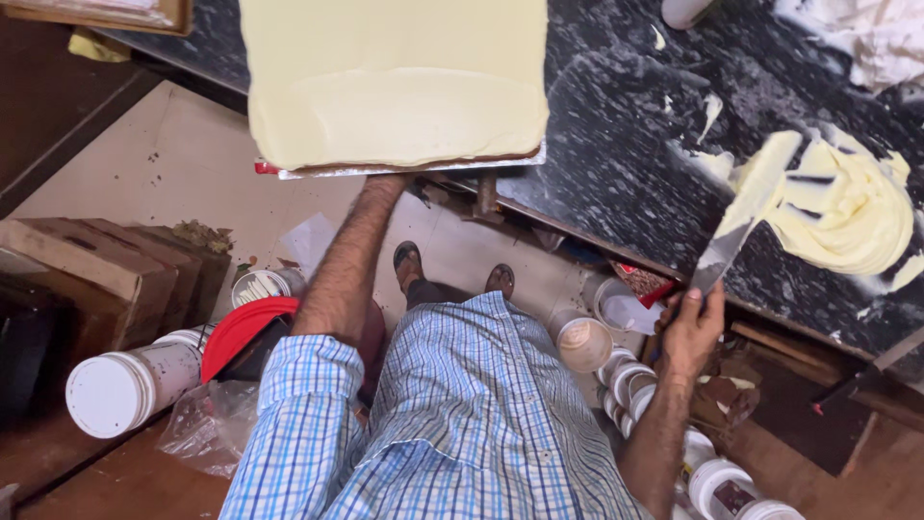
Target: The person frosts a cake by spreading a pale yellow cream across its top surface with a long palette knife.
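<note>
On the dark surface (616, 144): cream-coated cake slab (395, 82), top covered. Right hand (691, 332) grip closed on palette knife (746, 207); cream heap (852, 207) unused. Left hand under slab, grip hidden.

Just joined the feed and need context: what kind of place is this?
Probably a small bakery workroom: a cream-covered slab cake on a board, a heap of cream on the dark counter, and a cream-smeared palette knife in the right hand.

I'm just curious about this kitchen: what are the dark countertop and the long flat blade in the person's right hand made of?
The dark countertop looks like polished black stone, perhaps granite or marble: glossy, with white veins. The long flat blade in the right hand seems to be metal, grey where bare, though pale yellow cream coats most of it, so the finish is hard to judge.
</note>
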